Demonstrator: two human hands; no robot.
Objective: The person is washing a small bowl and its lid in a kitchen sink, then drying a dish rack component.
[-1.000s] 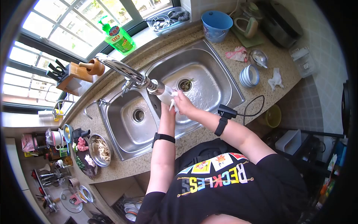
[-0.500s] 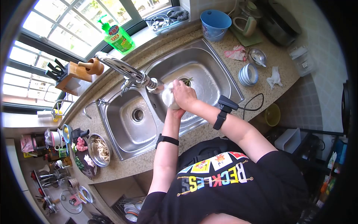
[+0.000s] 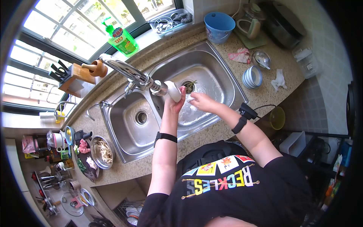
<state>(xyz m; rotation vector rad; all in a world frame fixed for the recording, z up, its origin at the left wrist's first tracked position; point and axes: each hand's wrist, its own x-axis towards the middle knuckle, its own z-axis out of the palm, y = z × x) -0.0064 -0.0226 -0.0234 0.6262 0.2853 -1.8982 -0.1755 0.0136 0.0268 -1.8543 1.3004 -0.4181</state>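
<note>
Under the faucet [image 3: 157,87], my left hand [image 3: 177,103] grips a white bowl [image 3: 173,91], tilted on its side close to the spout. To the right of it, over the large sink basin [image 3: 215,73], is my right hand [image 3: 203,103], its fingers curled together. Something small and white shows at those fingertips, and I cannot tell what it is. Greenish scraps [image 3: 189,86] lie at the drain just beyond both hands. Wet streaks shine on the basin floor.
Stacked bowls [image 3: 252,77] stand on the counter at right, near a pink cloth [image 3: 239,55] and a blue bucket [image 3: 219,27]. The small basin [image 3: 132,130] lies left. Green soap bottle [image 3: 123,41], knife block [image 3: 77,79] and metal food bowl [image 3: 101,152] border the sink.
My right hand has come off the white bowl and moved right, apart from my left hand. The left hand has shifted slightly left, bringing the bowl nearer the spout.
</note>
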